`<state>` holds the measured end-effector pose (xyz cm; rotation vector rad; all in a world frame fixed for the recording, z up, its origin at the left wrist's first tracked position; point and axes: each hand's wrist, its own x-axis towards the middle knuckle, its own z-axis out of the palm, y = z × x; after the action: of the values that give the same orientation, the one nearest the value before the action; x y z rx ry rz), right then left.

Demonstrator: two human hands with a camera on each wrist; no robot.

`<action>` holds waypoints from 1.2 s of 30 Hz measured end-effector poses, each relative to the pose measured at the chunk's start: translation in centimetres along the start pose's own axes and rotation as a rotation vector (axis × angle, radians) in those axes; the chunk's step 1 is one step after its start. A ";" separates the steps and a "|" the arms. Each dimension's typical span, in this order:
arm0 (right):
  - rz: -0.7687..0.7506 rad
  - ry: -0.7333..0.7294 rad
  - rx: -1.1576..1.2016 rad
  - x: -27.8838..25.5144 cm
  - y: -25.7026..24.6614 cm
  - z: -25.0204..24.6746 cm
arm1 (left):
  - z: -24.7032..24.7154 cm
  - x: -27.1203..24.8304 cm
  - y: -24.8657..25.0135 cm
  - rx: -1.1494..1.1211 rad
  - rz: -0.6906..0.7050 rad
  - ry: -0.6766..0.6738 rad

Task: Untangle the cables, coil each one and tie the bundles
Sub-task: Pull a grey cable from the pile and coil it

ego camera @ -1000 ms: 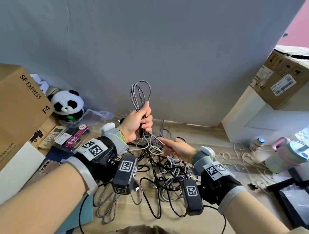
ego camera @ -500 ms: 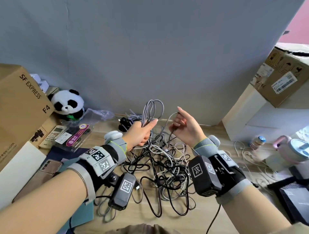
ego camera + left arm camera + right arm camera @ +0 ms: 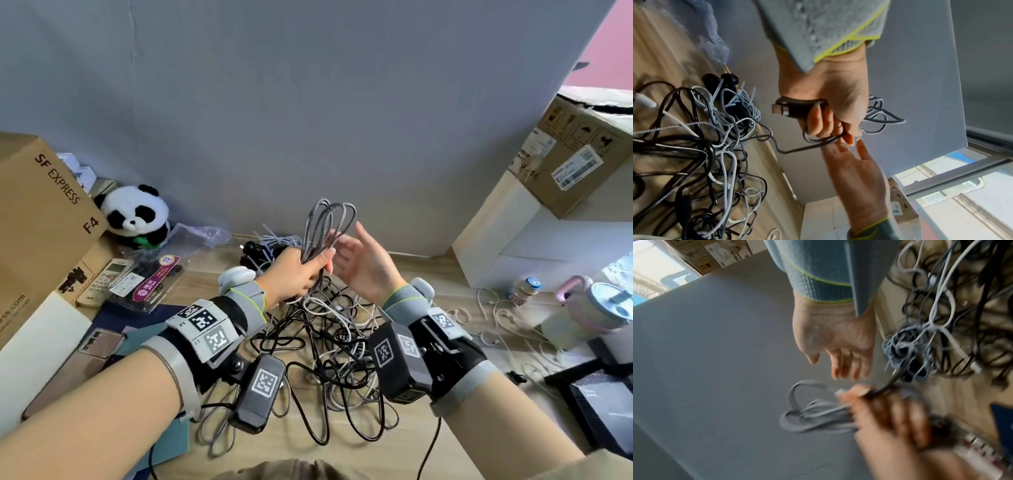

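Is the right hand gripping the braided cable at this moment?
No, the right hand is open with fingers straight beside the loops, while only the left hand grips the braided cable.

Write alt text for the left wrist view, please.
The left hand grips loops of a braided grey cable, whose plug sticks out of the fist. The open right hand reaches toward it, above tangled cables on a wooden table.

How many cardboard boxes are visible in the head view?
2. The SF Express box stands at the far left beside the panda plush; the labelled box sits at the upper right on a white block. Others may lie out of frame.
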<state>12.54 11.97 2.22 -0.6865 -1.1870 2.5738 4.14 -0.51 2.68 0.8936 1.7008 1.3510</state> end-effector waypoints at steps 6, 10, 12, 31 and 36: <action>0.153 -0.158 -0.693 -0.4 3.1 -1.5 | -1.3 0.8 1.0 -0.107 0.090 0.144; 0.067 0.014 -0.935 -1.0 2.7 -2.9 | -2.8 0.9 0.8 -0.591 0.022 0.124; -0.006 0.118 -0.929 -1.3 1.8 -3.3 | -3.5 0.8 0.4 -0.639 -0.001 0.095; -0.048 -0.003 0.356 -0.2 -1.0 -0.8 | 0.2 0.2 -1.3 -0.010 -0.113 0.053; -0.067 0.023 0.512 -0.1 -1.0 0.5 | 1.3 0.4 -0.8 0.108 -0.034 0.006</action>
<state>12.39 12.22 3.33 -0.5432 -0.4895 2.6365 5.08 0.25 1.62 0.9172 1.7999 1.2502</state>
